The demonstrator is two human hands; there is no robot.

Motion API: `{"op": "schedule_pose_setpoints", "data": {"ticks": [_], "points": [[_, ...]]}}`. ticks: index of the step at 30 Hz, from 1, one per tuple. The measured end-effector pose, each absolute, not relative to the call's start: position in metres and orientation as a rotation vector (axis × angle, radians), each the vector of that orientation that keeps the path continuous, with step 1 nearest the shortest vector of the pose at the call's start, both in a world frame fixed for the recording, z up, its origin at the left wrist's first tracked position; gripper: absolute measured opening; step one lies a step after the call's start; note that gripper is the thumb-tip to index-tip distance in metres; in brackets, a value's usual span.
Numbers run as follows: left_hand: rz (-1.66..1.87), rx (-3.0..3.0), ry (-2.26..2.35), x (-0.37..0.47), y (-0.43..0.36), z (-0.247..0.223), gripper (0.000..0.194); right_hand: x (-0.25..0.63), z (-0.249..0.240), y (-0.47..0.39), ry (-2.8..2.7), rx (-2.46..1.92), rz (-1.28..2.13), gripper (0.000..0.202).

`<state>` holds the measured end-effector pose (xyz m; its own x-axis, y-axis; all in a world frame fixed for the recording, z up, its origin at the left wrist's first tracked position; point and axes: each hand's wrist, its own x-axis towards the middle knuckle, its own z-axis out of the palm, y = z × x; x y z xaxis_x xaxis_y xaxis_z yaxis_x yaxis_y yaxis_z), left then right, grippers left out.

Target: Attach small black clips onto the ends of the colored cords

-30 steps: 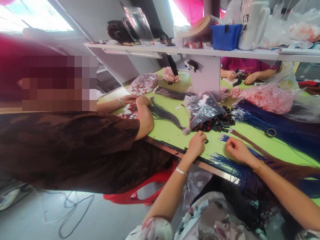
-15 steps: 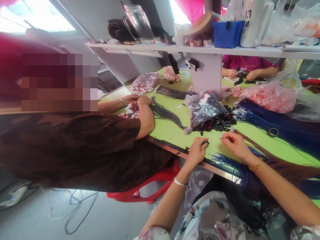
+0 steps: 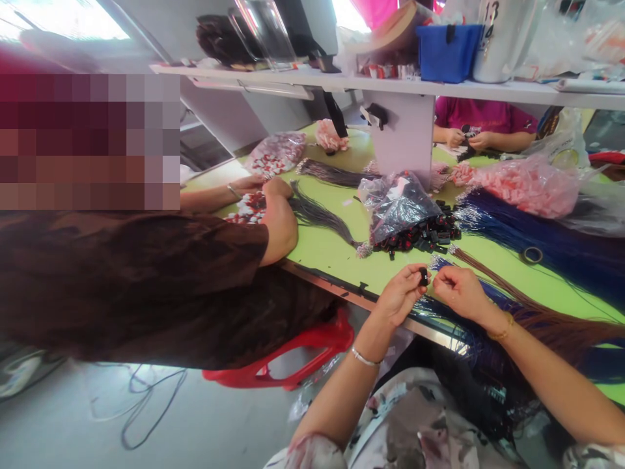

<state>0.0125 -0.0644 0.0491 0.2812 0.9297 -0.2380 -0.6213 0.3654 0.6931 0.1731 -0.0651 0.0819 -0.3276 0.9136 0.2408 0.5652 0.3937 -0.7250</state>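
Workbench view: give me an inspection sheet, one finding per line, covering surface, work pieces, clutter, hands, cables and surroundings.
Surface: green table, bare patches between bundles.
Work pieces: black connectors heaped beside a clear plastic bag.
Clutter: dark ring on blue wires; small black bits near the edge.
Hands: left holds a black piece; right close by, contents unclear.
Cables: blue, brown and grey bundles on the table.
Surroundings: loaded shelf, red stool, two other people.

Pale grey floor (image 3: 209, 417), loose cables (image 3: 146, 410) lower left, green-topped desk (image 3: 336, 273), white shelf (image 3: 312, 79) above on pale upright panel (image 3: 403, 140), red chair (image 3: 278, 371) beside desk edge, bright window (image 3: 63, 23) upper left, pink curtain (image 3: 374, 12) up top
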Motion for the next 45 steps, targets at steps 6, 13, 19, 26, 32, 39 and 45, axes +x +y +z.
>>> {"op": "schedule_pose_setpoints", "data": {"ticks": [6, 13, 19, 26, 32, 39, 45], "points": [[1.093, 0.552, 0.697, 0.011, -0.065, 0.049, 0.031, 0.173, 0.080, -0.066, -2.056, -1.306, 0.658, 0.018], [1.131, 0.579, 0.777, 0.016, -0.068, 0.053, 0.035, 0.172, 0.074, -0.063, -1.970, -1.294, 0.892, 0.018], [1.202, 0.629, 0.862, 0.024, -0.072, 0.046, 0.035, 0.175, 0.069, -0.061, -2.026, -1.216, 0.941, 0.022], [1.207, 0.718, 0.950, 0.028, -0.079, 0.039, 0.032, 0.172, 0.065, -0.074, -2.236, -1.331, 0.607, 0.022], [1.133, 0.623, 0.926, 0.021, -0.076, 0.037, 0.035, 0.202, 0.066, -0.052, -2.282, -1.355, 0.712, 0.028], [1.114, 0.583, 0.906, 0.019, -0.068, 0.031, 0.038, 0.238, 0.046, -0.022, -2.273, -1.976, 0.386, 0.012], [1.106, 0.594, 0.901, 0.019, -0.067, 0.029, 0.037, 0.239, 0.043, -0.023, -2.322, -1.955, 0.393, 0.013]]}}
